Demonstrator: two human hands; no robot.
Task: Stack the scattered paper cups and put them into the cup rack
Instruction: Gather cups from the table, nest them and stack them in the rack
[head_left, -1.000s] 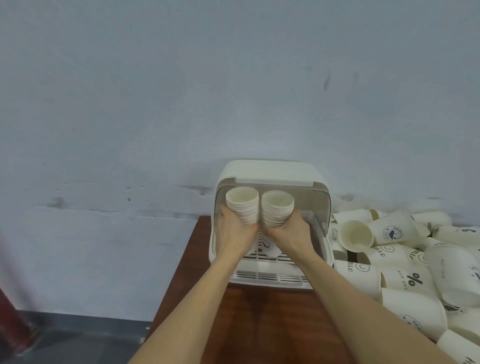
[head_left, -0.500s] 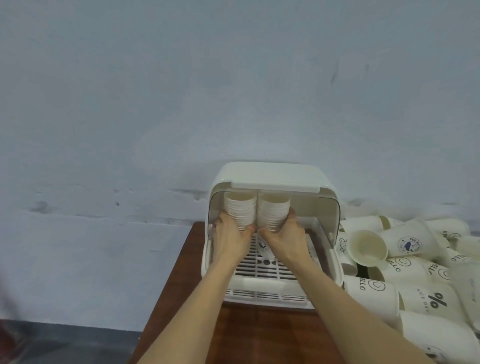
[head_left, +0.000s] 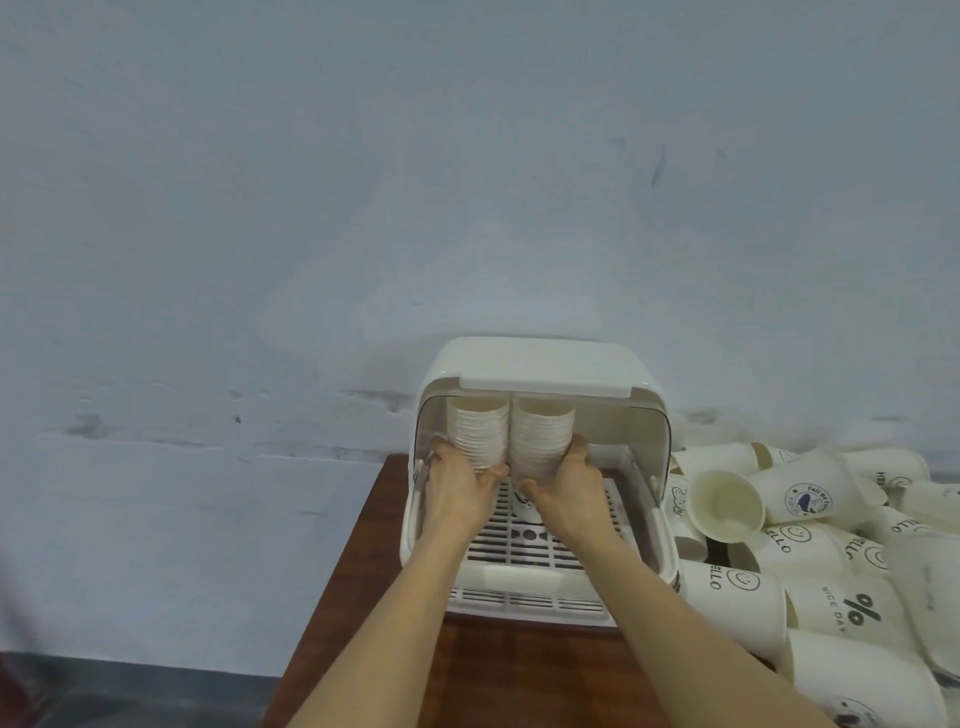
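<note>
Left hand (head_left: 457, 488) and right hand (head_left: 566, 483) each clamp a cup stack (head_left: 479, 436), keeping both upright inside the rack (head_left: 540, 366).

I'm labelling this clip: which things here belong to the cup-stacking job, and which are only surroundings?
Job:
left stack, held by left hand
right stack, held by right hand
cup rack
scattered cups

Surroundings:
wooden table
wall

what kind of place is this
Hard to say; probably a plain workroom or a bare staging corner: a scuffed painted wall, a wooden table holding a cup rack, and a heap of loose paper cups.
</note>
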